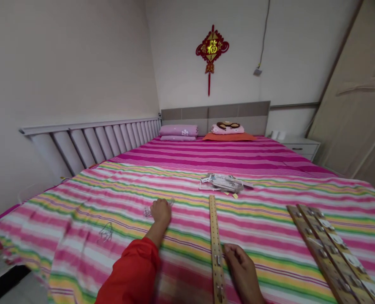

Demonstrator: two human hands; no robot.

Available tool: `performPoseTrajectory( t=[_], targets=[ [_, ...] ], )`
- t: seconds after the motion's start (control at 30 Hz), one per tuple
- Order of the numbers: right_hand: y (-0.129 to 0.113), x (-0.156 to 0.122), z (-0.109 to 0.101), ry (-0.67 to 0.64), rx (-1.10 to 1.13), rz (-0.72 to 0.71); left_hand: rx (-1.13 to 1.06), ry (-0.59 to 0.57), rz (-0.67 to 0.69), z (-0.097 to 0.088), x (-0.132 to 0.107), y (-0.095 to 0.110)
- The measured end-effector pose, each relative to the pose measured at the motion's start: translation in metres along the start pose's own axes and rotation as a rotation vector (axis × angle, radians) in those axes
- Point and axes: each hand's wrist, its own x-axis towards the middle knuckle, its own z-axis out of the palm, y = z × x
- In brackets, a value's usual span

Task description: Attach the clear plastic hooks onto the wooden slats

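My left hand (161,211) is closed, knuckles up, over a small pile of clear and shiny hardware pieces (147,211) on the striped sheet. What its fingers hold is hidden under the hand. My right hand (242,272) lies just right of a narrow wooden strip (215,232) with rows of holes. Its fingers are curled together near the strip's edge; anything between them is too small to make out. Small metal fittings (218,259) sit on the strip's near half. The strip points away from me on the bed.
On the right lie several darker wooden strips (325,249) carrying metal fittings and white discs. Plastic packets (224,183) are piled beyond the strip. Thin wire-like pieces (105,232) lie at left. A radiator (89,141) runs along the left wall; folded bedding (178,131) is at the headboard.
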Motion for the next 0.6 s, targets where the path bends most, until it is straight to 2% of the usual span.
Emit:
performPoseTrajectory(
  t=[0.13,0.33,0.47,0.6],
  targets=[
    [-0.002,-0.001,0.001,0.001,0.020,0.000,-0.039,0.042,0.085,-0.010,-0.011,0.007],
    [0.002,0.002,0.001,-0.006,0.064,-0.015,-0.292,0.343,0.492,-0.028,-0.070,0.020],
    [0.008,0.003,0.002,0.012,0.125,-0.011,-0.372,0.435,0.710,-0.043,-0.114,0.029],
    [0.006,0.004,0.003,-0.024,0.156,0.043,-0.406,0.504,0.948,-0.064,-0.142,0.036]
  ],
)
